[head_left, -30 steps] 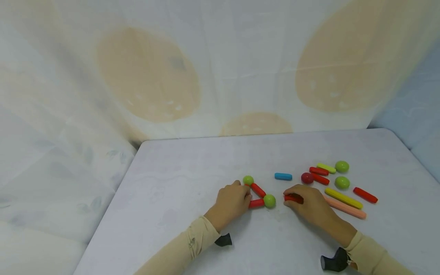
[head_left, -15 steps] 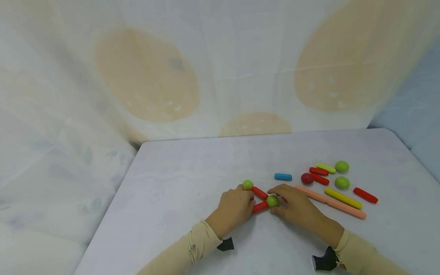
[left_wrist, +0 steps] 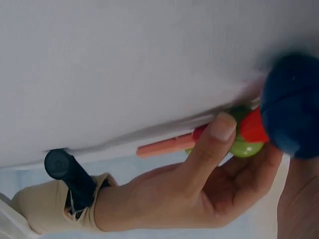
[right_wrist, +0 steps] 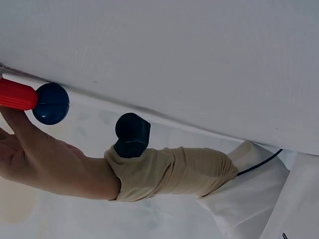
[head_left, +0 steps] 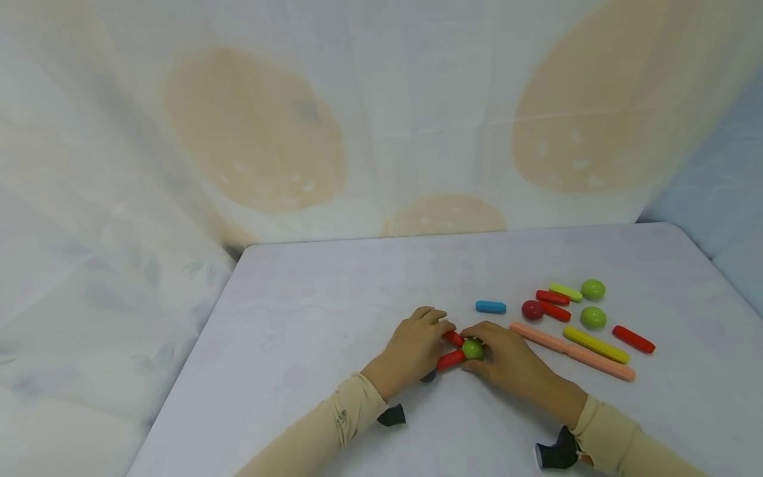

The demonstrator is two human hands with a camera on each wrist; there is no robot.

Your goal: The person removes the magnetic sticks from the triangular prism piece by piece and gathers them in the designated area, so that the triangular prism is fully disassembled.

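Observation:
On the white table point(head_left: 310, 318) lies a small frame of red rods point(head_left: 451, 360) and a green ball point(head_left: 473, 349). My left hand point(head_left: 440, 326) grips its left side, fingers curled over the far corner and hiding it. My right hand point(head_left: 480, 343) pinches the green ball point(left_wrist: 249, 145) together with a red rod, thumb on top. A dark blue ball point(right_wrist: 51, 103) sits on the end of a red rod point(right_wrist: 17, 94) beside the left hand point(right_wrist: 30, 149). It peeks out under that palm point(head_left: 428, 377).
Loose pieces lie to the right: a blue rod point(head_left: 491, 307), a dark red ball point(head_left: 532, 309), short red rods point(head_left: 552, 297), two green balls point(head_left: 593, 317), a yellow rod point(head_left: 595, 344), a long pink rod point(head_left: 572, 351). Draped cloth point(head_left: 298, 132) rises behind the table.
My right hand came left from the loose pieces with a red rod and now holds the green ball. My left fingers closed over the far green ball.

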